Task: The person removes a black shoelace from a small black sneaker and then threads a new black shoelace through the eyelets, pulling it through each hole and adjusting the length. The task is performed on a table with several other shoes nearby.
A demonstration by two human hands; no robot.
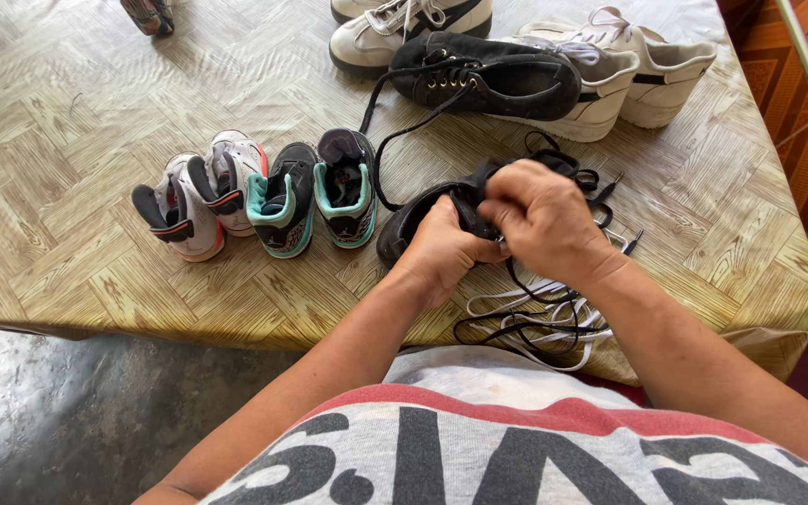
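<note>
Both hands hold a black shoe (423, 217) near the table's (77, 271) front edge: the left hand (441, 251) grips its side, the right hand's (540, 217) fingers pinch its black lace (526, 323).

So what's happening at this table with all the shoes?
A person is holding a black shoe at the near edge of the table with both hands. The left hand grips its side while the right hand pinches the black lace at the top. Loose white laces lie tangled under the hands. To the left, four small sneakers stand in a row. Further back lie another black shoe and white sneakers.
</note>
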